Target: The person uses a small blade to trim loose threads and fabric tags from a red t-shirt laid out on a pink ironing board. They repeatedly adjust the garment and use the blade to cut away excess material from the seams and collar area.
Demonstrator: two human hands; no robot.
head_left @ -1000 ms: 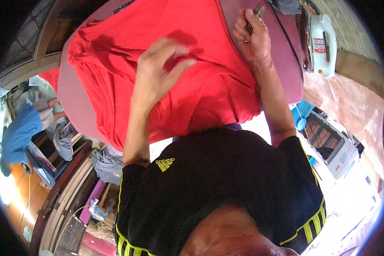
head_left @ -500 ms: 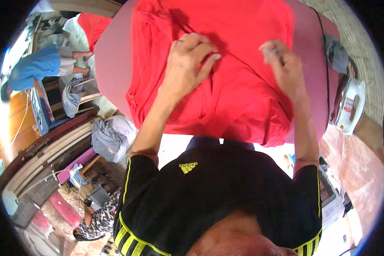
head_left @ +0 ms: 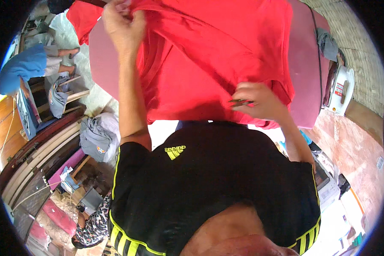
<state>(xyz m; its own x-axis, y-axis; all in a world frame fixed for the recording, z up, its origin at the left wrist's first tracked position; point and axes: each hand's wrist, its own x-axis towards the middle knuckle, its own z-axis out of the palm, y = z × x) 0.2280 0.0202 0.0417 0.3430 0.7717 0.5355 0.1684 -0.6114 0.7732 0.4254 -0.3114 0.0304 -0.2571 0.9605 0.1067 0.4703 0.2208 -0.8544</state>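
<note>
A red garment lies spread and creased over a padded mauve board. At its upper left corner my left hand is closed on the fabric and lifts it, with folds running from there across the cloth. My right hand rests low on the garment's right part, fingers curled around small dark metal snips. The tips of the snips point left, over the red cloth.
A white iron stands at the board's right, beside a grey cloth and a dark cord. Grey garments are heaped at left. One person in blue and another in a patterned top are nearby.
My left hand has moved up and left, pulling the cloth's edge with it. My right hand has come down and inward with the snips. The garment's folds have shifted.
</note>
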